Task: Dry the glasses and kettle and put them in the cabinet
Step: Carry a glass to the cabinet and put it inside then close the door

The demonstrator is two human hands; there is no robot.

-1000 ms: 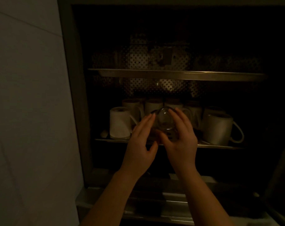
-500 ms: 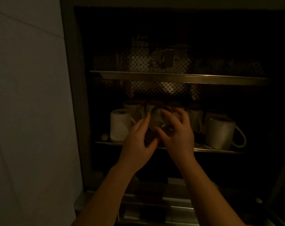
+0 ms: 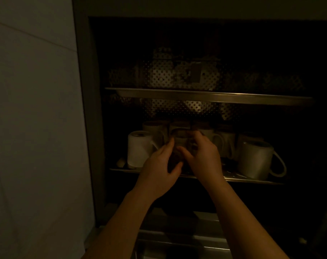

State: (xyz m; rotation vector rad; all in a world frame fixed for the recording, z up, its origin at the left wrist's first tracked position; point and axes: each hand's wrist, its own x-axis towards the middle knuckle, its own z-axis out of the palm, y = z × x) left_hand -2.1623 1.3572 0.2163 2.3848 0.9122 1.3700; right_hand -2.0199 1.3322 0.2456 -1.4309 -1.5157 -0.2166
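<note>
White mugs [image 3: 255, 158] standing in rows on lower metal shelf [image 3: 252, 179], centre of frame; one at left [image 3: 139, 148], several behind. Upper metal shelf [image 3: 215, 95] above, carrying perforated metal trays [image 3: 162, 75]. Pale wall panel [image 3: 32, 128] filling left of frame.

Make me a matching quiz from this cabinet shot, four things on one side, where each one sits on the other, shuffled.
Things:
1. clear glass
2. mug with the handle showing
3. perforated panel
4. wall

Places:
A. far right of the lower shelf
B. back of the cabinet, behind the upper shelf
C. left of the cabinet
D. between the left hand and right hand

Pairs: 1-D, 2-A, 3-B, 4-C
</note>
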